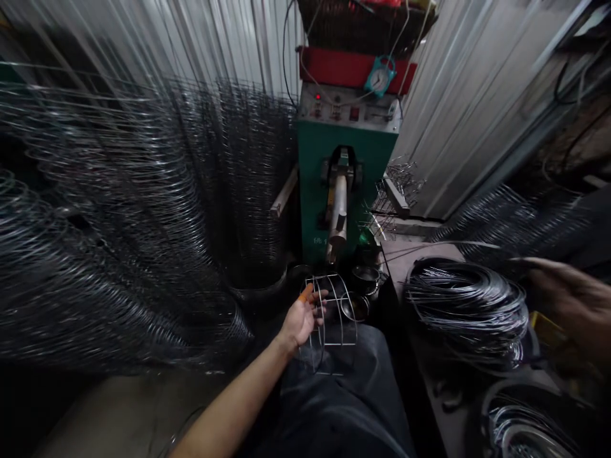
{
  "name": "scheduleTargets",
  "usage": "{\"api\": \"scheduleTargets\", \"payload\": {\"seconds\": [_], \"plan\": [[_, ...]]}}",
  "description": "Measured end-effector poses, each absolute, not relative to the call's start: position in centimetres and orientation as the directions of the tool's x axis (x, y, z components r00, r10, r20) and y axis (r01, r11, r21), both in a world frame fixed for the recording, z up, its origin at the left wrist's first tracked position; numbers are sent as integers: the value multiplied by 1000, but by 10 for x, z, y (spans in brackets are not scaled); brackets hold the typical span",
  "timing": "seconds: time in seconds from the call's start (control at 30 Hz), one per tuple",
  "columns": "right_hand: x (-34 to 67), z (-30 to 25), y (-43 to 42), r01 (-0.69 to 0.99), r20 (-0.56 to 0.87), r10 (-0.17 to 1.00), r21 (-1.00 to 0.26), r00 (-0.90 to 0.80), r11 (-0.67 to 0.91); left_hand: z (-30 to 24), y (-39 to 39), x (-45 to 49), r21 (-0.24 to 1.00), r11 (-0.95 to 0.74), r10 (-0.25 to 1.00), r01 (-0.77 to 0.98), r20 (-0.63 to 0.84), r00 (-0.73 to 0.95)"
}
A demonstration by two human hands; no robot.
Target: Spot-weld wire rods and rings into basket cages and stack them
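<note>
The left hand (pixel 301 320) grips the near edge of a wire frame (pixel 334 344) extending to its right.

Corrugated metal walls (pixel 472 95) flank a green floor-standing machine (pixel 317 191).

The bare left arm (pixel 229 397) reaches forward and down, with the left hand (pixel 300 318) curled and half closed. The right hand (pixel 568 299), blurred and partly cut off, stretches in from the right edge.
</note>
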State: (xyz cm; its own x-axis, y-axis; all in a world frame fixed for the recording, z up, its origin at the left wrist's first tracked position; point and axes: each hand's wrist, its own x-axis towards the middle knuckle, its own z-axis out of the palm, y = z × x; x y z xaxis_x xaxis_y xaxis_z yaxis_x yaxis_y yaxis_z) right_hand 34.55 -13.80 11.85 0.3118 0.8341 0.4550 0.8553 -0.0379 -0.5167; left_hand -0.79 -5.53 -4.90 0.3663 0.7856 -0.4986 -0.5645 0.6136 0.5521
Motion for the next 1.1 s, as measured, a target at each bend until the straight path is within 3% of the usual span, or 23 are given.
{"api": "scheduleTargets", "payload": {"seconds": [0.13,0.3,0.4,0.67,0.97,1.1], "plan": [[292,93,-125,766,262,961,-635,93,99,-40,-53,-5,472,639,757,-607,-524,389],[251,31,-108,615,162,987,-777,-9,133,-36,-59,-18,367,645,743,-671,-508,436],[246,16,-107,574,88,993,-810,-79,118,-39,-59,-26,372,630,744,-682,-541,392],[196,30,-101,650,-113,897,-728,-427,218,-50,-63,-11,488,603,772,-631,-555,309],[151,32,-95,846,-225,888,-463,-402,266,-57,-80,-8,600,531,842,-598,-456,289],[179,52,-84,815,-180,901,-522,-393,251,-59,-87,-21,696,489,872,-525,-374,317]]}}
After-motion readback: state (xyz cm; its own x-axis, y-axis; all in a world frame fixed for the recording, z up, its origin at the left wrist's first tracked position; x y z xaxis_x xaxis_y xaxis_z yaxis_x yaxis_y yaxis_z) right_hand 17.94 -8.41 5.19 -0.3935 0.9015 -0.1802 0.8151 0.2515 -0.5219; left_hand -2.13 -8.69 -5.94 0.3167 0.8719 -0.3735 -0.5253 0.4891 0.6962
